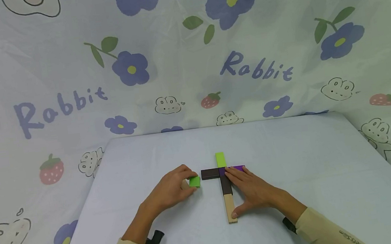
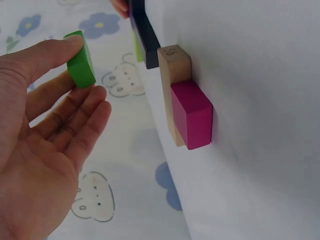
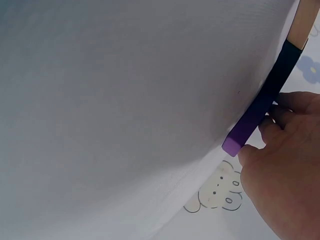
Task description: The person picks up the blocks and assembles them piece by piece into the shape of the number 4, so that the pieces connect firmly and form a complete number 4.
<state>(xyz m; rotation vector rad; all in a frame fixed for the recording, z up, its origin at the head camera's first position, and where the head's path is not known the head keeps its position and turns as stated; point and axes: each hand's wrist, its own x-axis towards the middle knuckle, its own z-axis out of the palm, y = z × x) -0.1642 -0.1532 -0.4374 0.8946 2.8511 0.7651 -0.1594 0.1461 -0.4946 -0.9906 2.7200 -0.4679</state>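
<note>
My left hand (image 1: 170, 188) pinches a bright green block (image 1: 195, 182) between thumb and index finger, with the other fingers loosely extended. In the left wrist view a plain wooden block (image 2: 175, 62) and a magenta block (image 2: 192, 117) sit side by side on the table. A cross of blocks lies to the right of my left hand: a lime block (image 1: 220, 159) at top, dark block (image 1: 210, 174) at left, purple block (image 1: 239, 168) at right, dark block (image 1: 226, 185) and wooden block (image 1: 230, 207) below. My right hand (image 1: 255, 191) rests on it, fingers extended over the purple, thumb on the wooden block.
The blocks lie on a white-covered table (image 1: 293, 146). Behind it hangs a patterned cloth (image 1: 174, 67) with flowers and rabbits. Black straps (image 1: 154, 241) show near both wrists.
</note>
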